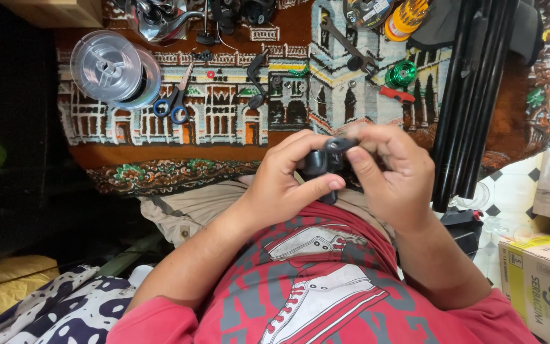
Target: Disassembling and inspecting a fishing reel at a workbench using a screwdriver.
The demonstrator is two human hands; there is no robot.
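Observation:
Both my hands hold a small black fishing-reel body close to my chest, just in front of the table edge. My left hand wraps it from the left with the thumb under it. My right hand grips it from the right, thumb pressed on its top. Most of the part is hidden by my fingers.
A patterned cloth covers the table. On it lie a clear line spool, blue-handled scissors, a black reel handle, a wrench, a green spool and a red part. Black rods lean at the right; a cardboard box stands lower right.

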